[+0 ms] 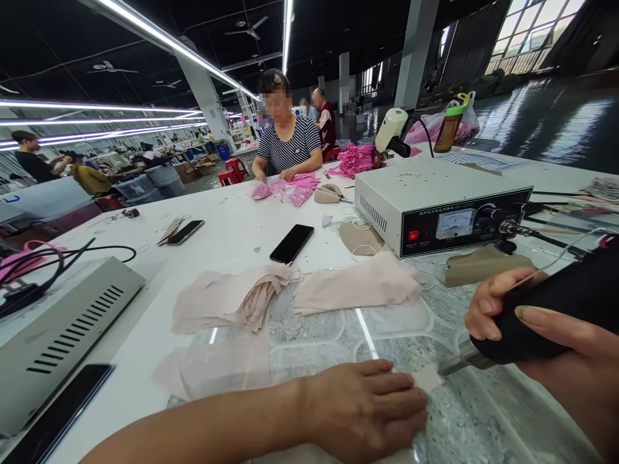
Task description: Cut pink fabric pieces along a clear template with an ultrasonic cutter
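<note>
My left hand lies palm down at the front, its fingers stretched over a thin pale pink cloth piece whose end shows past the fingertips. My right hand is wrapped round a black handheld ultrasonic tool with a metal tip. That tip meets the edge of the cloth, just right of my left fingers. Beneath lies a clear plastic sheet over a grey marbled surface. Beyond my hands are a fanned stack of pale pink cloth pieces and a second pale stack.
A control box with a dial stands at right, cabled towards the tool. Another vented box is at left. Phones lie on the white table. Across it, a person handles pink pieces; a bottle stands behind the box.
</note>
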`<control>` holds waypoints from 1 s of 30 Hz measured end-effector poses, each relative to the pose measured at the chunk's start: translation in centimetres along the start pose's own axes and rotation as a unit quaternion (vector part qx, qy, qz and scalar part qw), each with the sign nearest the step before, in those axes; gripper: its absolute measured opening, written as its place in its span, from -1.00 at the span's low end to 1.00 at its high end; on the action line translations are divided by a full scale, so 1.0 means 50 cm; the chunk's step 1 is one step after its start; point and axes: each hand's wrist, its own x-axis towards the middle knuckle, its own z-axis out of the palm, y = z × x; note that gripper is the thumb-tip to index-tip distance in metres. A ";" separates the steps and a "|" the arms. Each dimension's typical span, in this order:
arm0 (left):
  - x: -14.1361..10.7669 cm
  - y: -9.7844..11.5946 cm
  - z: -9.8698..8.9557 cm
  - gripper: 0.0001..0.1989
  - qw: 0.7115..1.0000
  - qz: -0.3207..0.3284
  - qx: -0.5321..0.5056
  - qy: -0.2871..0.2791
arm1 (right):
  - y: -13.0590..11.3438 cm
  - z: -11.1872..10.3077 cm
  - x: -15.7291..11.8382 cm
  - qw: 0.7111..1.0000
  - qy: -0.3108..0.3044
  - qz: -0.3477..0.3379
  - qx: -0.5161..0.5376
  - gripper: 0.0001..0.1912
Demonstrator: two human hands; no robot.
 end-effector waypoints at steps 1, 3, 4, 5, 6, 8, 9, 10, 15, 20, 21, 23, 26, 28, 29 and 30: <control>0.000 0.000 0.000 -0.66 1.000 0.000 0.002 -0.002 | 0.003 -0.006 0.000 1.000 0.004 0.008 0.021 -0.72; 0.001 0.000 0.000 -0.66 1.000 0.001 0.007 -0.004 | 0.009 -0.019 0.002 0.998 0.007 0.013 0.058 -0.68; 0.000 0.000 0.000 -0.66 1.000 0.002 0.010 -0.004 | 0.011 -0.025 0.004 0.998 0.004 0.013 0.064 -0.68; 0.000 0.000 0.000 -0.66 1.000 0.003 0.013 -0.003 | 0.013 -0.031 0.006 0.998 -0.002 0.013 0.065 -0.68; 0.000 0.000 0.000 -0.66 1.000 0.004 0.015 -0.001 | 0.014 -0.035 0.009 0.998 -0.011 0.015 0.058 -0.70; 0.000 -0.001 0.000 -0.65 1.000 0.007 0.017 -0.001 | 0.016 -0.041 0.013 0.999 -0.036 0.015 0.034 -0.72; -0.001 -0.001 -0.001 -0.65 1.000 0.009 0.017 -0.002 | 0.016 -0.042 0.013 0.999 -0.043 0.010 0.024 -0.73; -0.001 -0.002 -0.001 -0.65 1.000 0.010 0.018 -0.005 | 0.016 -0.042 0.012 0.999 -0.049 0.008 0.016 -0.74; -0.001 -0.003 -0.003 -0.64 1.000 0.011 0.019 -0.021 | 0.024 -0.033 -0.003 0.998 -0.041 0.010 0.046 -0.75; 0.002 -0.001 -0.007 -0.64 0.999 0.016 0.022 -0.044 | 0.036 -0.024 -0.014 0.994 -0.039 0.033 0.099 -0.70; 0.001 -0.001 -0.007 -0.64 0.999 0.017 0.023 -0.046 | 0.037 -0.023 -0.014 0.993 -0.042 0.037 0.100 -0.69; -0.001 0.000 -0.005 -0.64 0.999 0.015 0.026 -0.044 | 0.037 -0.020 -0.015 0.994 -0.044 0.041 0.094 -0.69; -0.003 0.001 0.000 -0.65 0.999 0.014 0.031 -0.037 | 0.033 -0.012 -0.018 0.996 -0.054 0.031 0.069 -0.72; -0.003 0.001 0.001 -0.66 0.999 0.014 0.033 -0.035 | 0.029 -0.001 -0.023 0.997 -0.046 0.017 0.053 -0.75; -0.002 0.001 0.001 -0.66 0.999 0.014 0.032 -0.033 | 0.027 0.006 -0.026 0.998 -0.037 0.010 0.046 -0.77; -0.001 0.001 0.001 -0.67 0.999 0.013 0.031 -0.032 | 0.025 0.012 -0.028 0.999 -0.026 0.003 0.036 -0.78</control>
